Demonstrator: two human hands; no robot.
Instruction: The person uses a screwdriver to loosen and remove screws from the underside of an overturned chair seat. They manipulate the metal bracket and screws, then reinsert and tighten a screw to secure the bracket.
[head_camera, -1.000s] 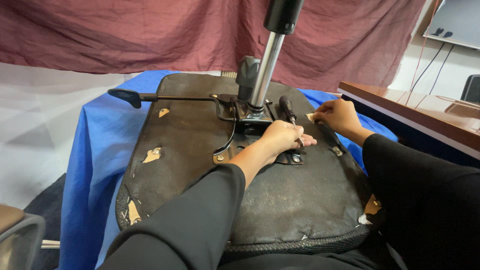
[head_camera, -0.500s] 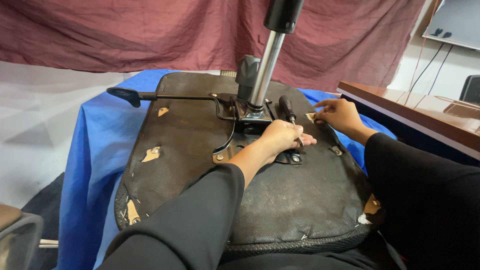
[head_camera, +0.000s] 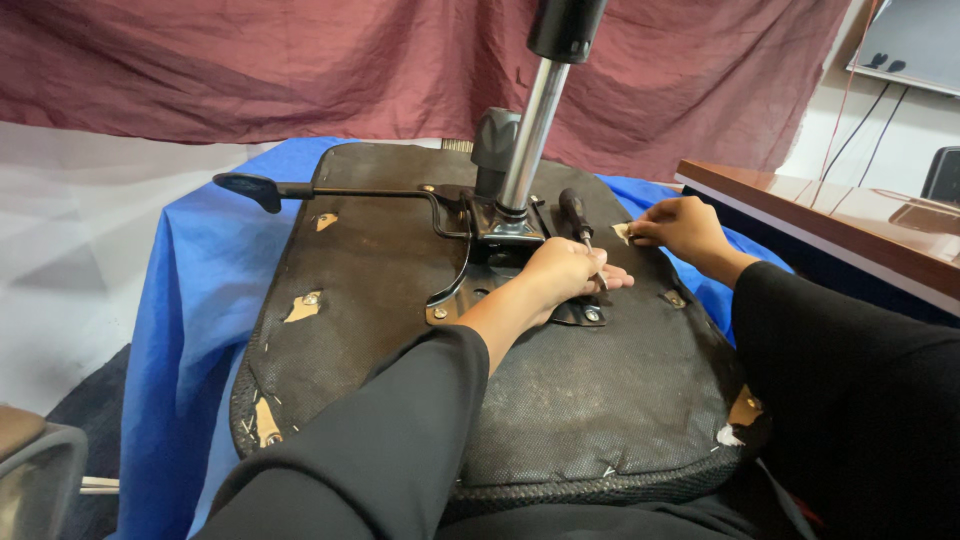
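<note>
On the chair seat (head_camera: 380, 300), left hand (head_camera: 562, 275) grips a screwdriver (head_camera: 576, 218) by its stiff handle; right hand (head_camera: 680, 228) pinches the seat edge; seat looks heavy.

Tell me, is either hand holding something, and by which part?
The left hand holds a screwdriver low on its metal shaft, with the black handle standing free above. The right hand rests on the edge of the upturned chair seat; it grips no tool that shows.
</note>
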